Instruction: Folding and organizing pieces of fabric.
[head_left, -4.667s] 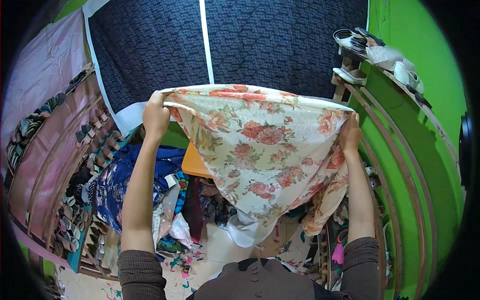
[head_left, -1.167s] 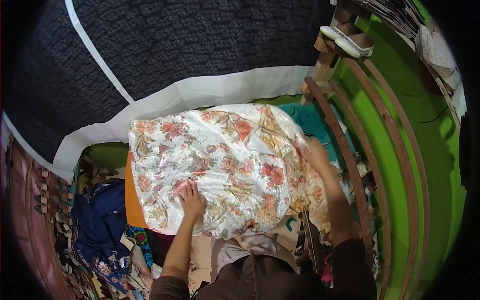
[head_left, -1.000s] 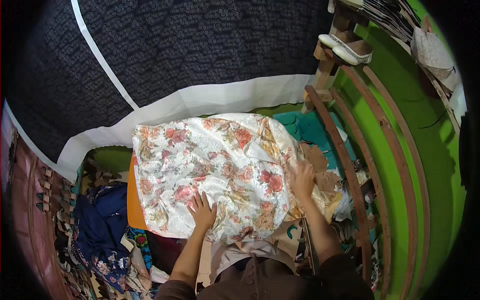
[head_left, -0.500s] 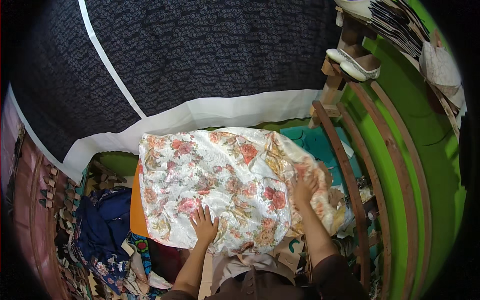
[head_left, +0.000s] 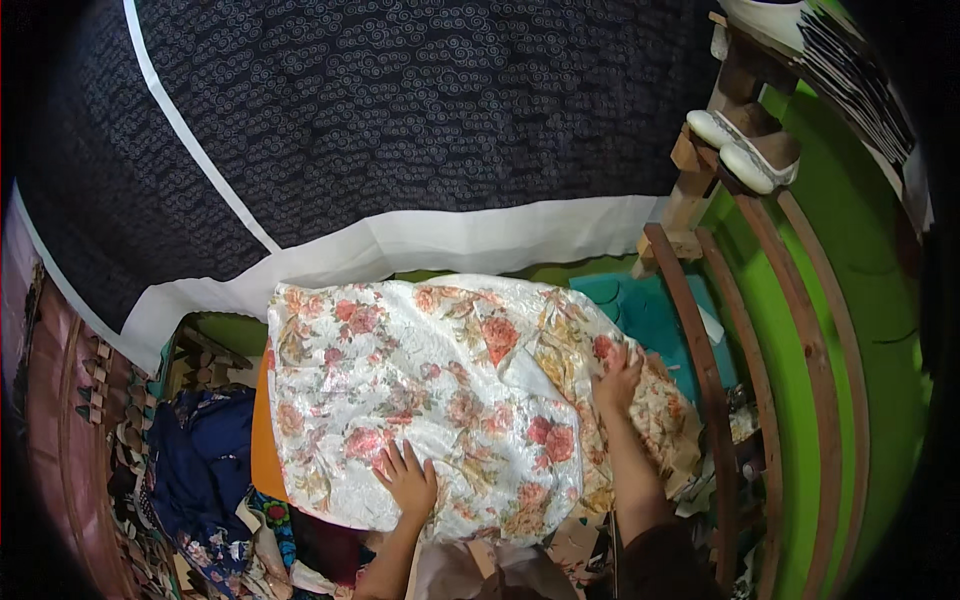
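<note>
A shiny white cloth with red and gold flowers (head_left: 400, 350) lies spread in front of me over an orange surface (head_left: 266, 455). My left hand (head_left: 408, 485) rests flat on its near part, fingers apart. On the right, my right hand (head_left: 618, 385) is on the cloth with its fingers bent together, gathering a bit of it. Past that hand the cloth is rumpled and bunched, its gold-toned folds trailing off the right side. Creases run across its middle.
A dark patterned curtain with white bands (head_left: 430, 120) hangs at the back. Wooden rails (head_left: 700, 380) stand along the green wall (head_left: 800, 400), with white shoes (head_left: 745, 165) above. Teal material (head_left: 640, 310) lies behind the cloth. Dark blue fabric (head_left: 210, 450) is heaped at left.
My right hand has shifted slightly and its fingers have drawn in on the cloth, which is now rumpled differently at the right. My left hand stays flat. The view has shifted slightly.
</note>
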